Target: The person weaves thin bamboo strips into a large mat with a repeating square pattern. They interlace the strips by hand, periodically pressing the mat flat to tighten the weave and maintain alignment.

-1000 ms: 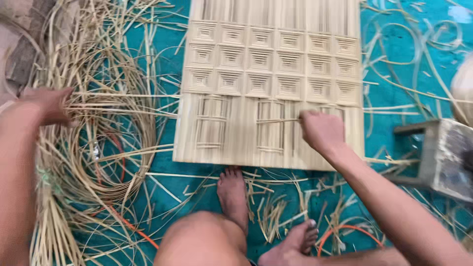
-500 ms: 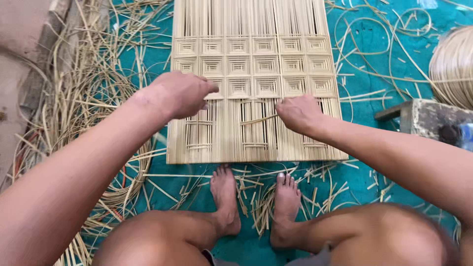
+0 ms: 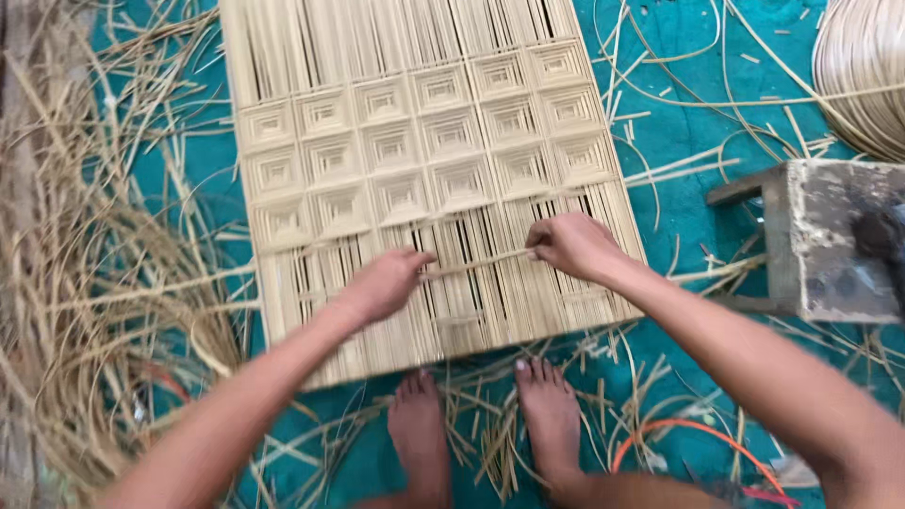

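Note:
A pale woven cane mat (image 3: pixel 415 151) with rows of square patterns lies on a teal floor sheet (image 3: pixel 698 104). Across its unwoven lower part runs a thin cane strip (image 3: pixel 476 266), held at both ends. My left hand (image 3: pixel 385 283) pinches the strip's left end, and my right hand (image 3: pixel 570 245) pinches its right end. Both hands rest on the mat's upright slats just below the patterned rows. My bare feet (image 3: pixel 481 429) stand at the mat's near edge.
A tangled heap of loose cane strands (image 3: pixel 85 283) fills the left side. A grey wooden stool (image 3: pixel 830 240) stands at the right, with a coil of cane (image 3: pixel 863 66) behind it. Cut scraps and an orange strand (image 3: pixel 679 429) litter the sheet near my feet.
My left hand came from the cane heap at the left onto the mat and took the strip's left end. Both hands now hold the strip across the slats.

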